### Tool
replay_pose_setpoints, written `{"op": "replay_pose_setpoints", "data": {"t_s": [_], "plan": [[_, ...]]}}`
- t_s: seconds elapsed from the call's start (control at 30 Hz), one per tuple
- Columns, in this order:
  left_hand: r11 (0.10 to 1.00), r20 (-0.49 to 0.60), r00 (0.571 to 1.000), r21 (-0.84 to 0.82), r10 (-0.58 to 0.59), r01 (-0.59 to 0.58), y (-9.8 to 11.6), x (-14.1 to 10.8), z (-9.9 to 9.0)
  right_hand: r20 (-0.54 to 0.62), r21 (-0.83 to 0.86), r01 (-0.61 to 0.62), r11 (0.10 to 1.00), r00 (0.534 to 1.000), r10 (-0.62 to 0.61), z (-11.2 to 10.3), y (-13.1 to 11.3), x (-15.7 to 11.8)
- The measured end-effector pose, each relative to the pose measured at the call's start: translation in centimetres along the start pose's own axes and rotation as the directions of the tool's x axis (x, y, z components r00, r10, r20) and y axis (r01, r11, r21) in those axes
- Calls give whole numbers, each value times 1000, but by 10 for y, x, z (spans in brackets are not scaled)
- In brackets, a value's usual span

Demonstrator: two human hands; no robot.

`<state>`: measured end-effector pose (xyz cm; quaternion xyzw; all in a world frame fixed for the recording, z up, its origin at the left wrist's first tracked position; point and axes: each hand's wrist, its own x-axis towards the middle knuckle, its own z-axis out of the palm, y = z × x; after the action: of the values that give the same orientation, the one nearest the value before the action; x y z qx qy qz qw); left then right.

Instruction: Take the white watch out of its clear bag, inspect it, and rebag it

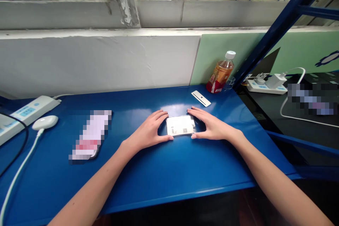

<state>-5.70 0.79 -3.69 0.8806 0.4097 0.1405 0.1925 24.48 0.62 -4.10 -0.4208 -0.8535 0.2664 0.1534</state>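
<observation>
A flat white package [180, 125] in clear plastic lies on the blue desk, with small print and a square code on its top face. My left hand [150, 129] curves around its left end, thumb near the lower corner and fingers near the upper one. On the opposite end my right hand [208, 124] makes a matching curve. Both hands have thumb and fingers spread apart, with fingertips at or very near the package corners; firm contact cannot be made out. Behind my right hand lies a thin white slotted card [201, 98].
Left on the blue desk [148, 173] are a blurred phone [92, 134], a white charging case [45, 123] with its cable, and a power strip [29, 113]. A drink bottle [220, 74] stands at the back right, near a blue metal post [267, 39].
</observation>
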Motion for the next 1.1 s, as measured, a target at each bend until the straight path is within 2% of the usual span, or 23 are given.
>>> {"op": "replay_pose_setpoints", "data": {"t_s": [0.57, 0.77, 1.1], "plan": [[1000, 9, 1000, -4, 1, -1, 3, 1, -4, -23, -48, 64, 997, 998, -65, -1, -3, 0], [1000, 18, 1000, 23, 17, -17, 0, 0, -2, 1, -93, 45, 995, 999, -45, -1, -2, 0], [1000, 12, 1000, 18, 25, -25, 1, -1, -1, -14, -52, 40, 998, 999, -41, -1, -3, -1]]}}
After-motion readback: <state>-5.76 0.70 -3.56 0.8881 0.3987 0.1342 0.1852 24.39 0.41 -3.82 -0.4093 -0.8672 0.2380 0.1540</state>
